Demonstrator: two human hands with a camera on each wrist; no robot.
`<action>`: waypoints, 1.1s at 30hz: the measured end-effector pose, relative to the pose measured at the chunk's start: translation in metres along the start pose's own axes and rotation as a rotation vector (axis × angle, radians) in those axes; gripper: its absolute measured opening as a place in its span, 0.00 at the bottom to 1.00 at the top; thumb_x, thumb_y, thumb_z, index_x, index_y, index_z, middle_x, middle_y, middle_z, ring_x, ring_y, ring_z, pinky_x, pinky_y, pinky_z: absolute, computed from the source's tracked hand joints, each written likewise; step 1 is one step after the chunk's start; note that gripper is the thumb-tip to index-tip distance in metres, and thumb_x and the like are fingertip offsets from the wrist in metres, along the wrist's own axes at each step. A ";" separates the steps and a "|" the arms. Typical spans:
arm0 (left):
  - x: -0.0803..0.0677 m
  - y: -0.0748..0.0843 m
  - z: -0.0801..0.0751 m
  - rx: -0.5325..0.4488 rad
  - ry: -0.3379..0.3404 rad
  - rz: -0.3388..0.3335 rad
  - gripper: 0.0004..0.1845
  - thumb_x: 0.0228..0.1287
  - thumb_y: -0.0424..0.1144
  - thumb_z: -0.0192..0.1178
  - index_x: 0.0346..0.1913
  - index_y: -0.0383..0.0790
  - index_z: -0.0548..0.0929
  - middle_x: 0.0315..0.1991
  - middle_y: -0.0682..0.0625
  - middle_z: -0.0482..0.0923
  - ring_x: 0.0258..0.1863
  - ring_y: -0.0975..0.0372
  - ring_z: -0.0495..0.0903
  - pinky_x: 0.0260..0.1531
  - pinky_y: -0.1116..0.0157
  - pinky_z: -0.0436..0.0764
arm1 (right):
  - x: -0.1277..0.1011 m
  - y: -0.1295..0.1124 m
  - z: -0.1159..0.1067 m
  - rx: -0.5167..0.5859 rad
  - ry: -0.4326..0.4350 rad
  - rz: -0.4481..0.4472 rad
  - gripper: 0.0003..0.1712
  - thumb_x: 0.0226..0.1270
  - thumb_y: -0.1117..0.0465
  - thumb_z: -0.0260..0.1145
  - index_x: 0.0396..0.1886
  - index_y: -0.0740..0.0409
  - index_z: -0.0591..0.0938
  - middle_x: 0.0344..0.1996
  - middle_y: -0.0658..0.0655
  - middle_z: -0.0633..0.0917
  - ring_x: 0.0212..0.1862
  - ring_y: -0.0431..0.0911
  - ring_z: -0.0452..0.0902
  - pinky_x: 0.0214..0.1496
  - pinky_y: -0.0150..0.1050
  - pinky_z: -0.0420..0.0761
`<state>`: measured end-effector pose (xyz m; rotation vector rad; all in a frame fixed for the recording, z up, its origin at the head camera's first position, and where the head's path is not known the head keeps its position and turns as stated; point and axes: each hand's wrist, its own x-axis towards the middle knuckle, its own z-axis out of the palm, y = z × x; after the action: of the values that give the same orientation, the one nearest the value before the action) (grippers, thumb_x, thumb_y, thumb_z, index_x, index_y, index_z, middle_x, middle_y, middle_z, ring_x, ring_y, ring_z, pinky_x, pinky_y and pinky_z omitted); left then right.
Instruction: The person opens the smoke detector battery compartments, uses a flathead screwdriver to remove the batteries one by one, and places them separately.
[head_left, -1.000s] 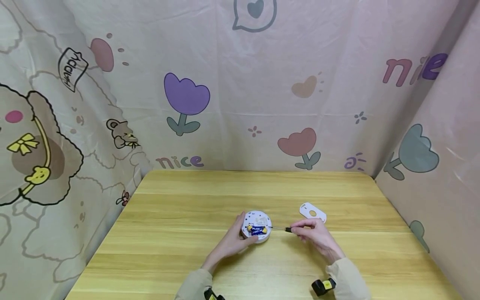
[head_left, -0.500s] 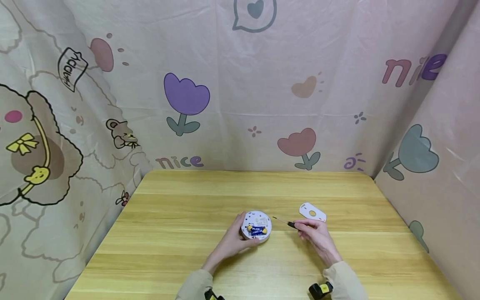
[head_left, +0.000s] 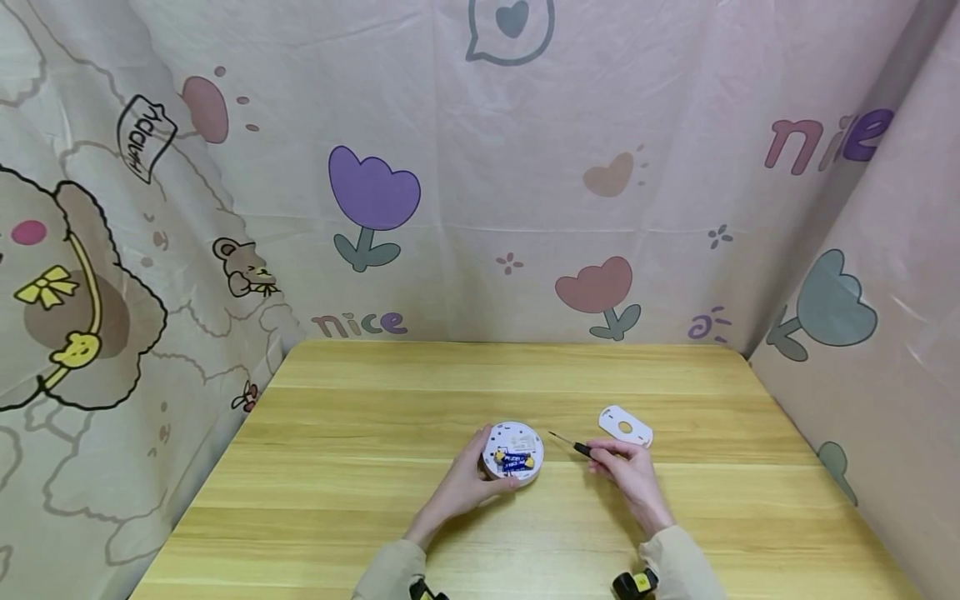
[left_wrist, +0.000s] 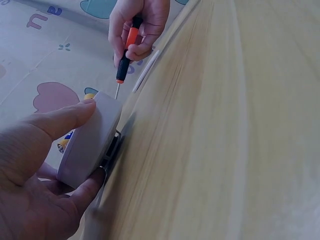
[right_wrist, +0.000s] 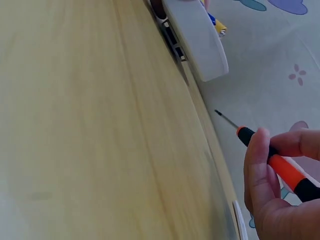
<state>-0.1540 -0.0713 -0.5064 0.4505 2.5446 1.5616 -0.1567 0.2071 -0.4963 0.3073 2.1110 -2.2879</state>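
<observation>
Left hand: the left hand (head_left: 463, 486) curls its thumb and fingers round the rim of the round white device (head_left: 513, 452), steadying it on the tabletop (head_left: 360, 433).
Device: near the tabletop's middle, battery bay up, blue batteries (head_left: 514, 460) showing.
Right hand: the right hand (head_left: 628, 471) pinches a small screwdriver (head_left: 572, 446), at 3 o'clock from the device.
Change: the tip has withdrawn from the bay, pointing toward 10 o'clock, apart from the device; prying looks paused.
Cover: a white oval cover (head_left: 626, 425) lies just beyond the right hand.

Table (head_left: 375, 433) smooth pale wood; round device (head_left: 513, 452) matt white plastic; screwdriver (head_left: 576, 447) thin metal shaft, orange-black plastic handle.
</observation>
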 end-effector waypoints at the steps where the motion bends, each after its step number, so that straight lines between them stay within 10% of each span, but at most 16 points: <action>1: 0.000 0.000 0.000 -0.001 -0.001 0.000 0.57 0.54 0.47 0.76 0.77 0.27 0.53 0.78 0.26 0.50 0.78 0.34 0.49 0.76 0.34 0.51 | 0.000 0.001 0.001 -0.006 0.005 -0.004 0.14 0.64 0.77 0.63 0.48 0.82 0.81 0.33 0.52 0.87 0.27 0.39 0.85 0.37 0.28 0.89; 19: -0.001 0.000 0.000 -0.011 -0.013 0.000 0.57 0.55 0.46 0.76 0.78 0.27 0.52 0.78 0.26 0.49 0.76 0.32 0.52 0.75 0.35 0.57 | -0.001 0.006 0.009 -0.250 0.056 -0.061 0.17 0.56 0.76 0.70 0.47 0.77 0.84 0.33 0.63 0.90 0.27 0.38 0.85 0.36 0.27 0.86; 33: 0.000 -0.002 -0.001 0.000 -0.013 0.020 0.56 0.55 0.46 0.76 0.77 0.26 0.52 0.77 0.26 0.52 0.76 0.32 0.55 0.74 0.35 0.58 | 0.003 0.007 0.015 -0.787 0.055 -0.324 0.10 0.52 0.71 0.73 0.36 0.65 0.90 0.28 0.57 0.90 0.29 0.40 0.84 0.33 0.26 0.81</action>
<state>-0.1546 -0.0727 -0.5082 0.4859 2.5385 1.5603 -0.1605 0.1922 -0.5031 0.0010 3.0306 -1.3562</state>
